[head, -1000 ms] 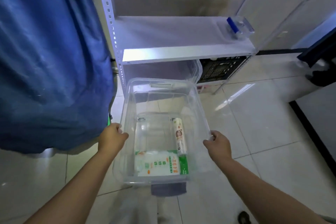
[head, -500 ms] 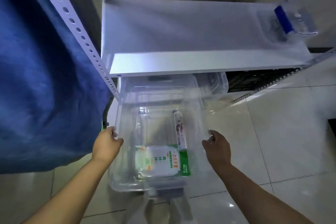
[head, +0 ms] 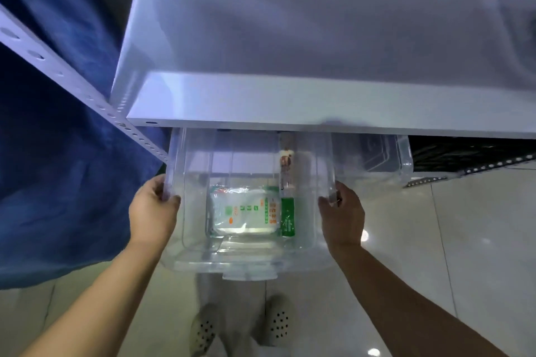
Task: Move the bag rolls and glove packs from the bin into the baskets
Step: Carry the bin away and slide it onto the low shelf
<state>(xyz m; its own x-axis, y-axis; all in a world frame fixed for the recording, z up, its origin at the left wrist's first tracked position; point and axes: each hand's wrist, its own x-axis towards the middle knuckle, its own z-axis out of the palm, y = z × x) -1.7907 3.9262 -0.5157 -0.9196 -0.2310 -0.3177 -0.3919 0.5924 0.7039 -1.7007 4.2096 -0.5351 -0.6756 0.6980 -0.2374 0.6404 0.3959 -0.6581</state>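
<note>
Both hands, left and right, grip the bin by its rims (fingers curled over). Keep it level under the shelf so the roll and pack stay put.

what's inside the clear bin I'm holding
A flat glove pack lies on the bin floor, with a bag roll along its right side. The shelf hides the far end.

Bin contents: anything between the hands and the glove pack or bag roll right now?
Only the bin itself. The left hand and right hand grip its side rims. The glove pack lies uncovered on its floor; the bag roll's far end sits under the white shelf. No baskets are identifiable.
</note>
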